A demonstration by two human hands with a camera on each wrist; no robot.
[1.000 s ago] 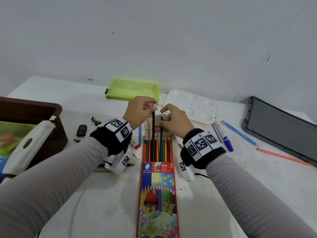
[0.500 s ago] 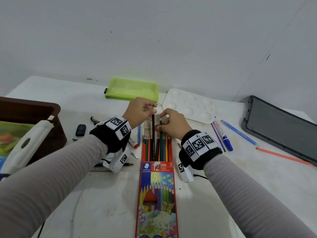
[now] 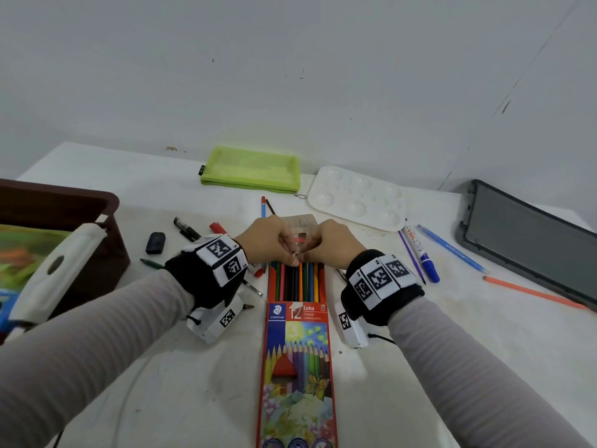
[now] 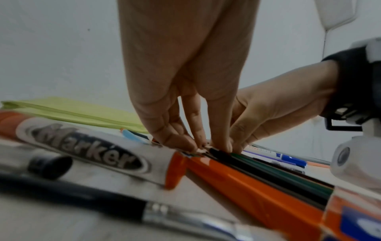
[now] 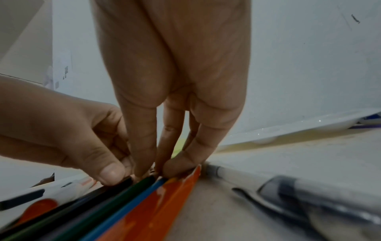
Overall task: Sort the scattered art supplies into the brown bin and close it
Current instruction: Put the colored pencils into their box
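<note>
An orange box of coloured pencils lies on the white table in front of me, its far end open with pencil ends showing. My left hand pinches the end of the black pencil at the box mouth, thumb on top. Beside it, touching, my right hand pinches the end of the green pencil, fingertips against the box's flap. Both pencils lie among the others inside the box. The brown bin stands open at far left. Its dark lid lies at far right.
A green pouch and white palette lie at the back. Right of the box are a blue marker, blue pen and orange pencil. On the left are a red marker, black cap and black pen.
The black and green pencils, which stuck out far beyond the box, have slid down into it. Both hands came back with them to the box mouth.
</note>
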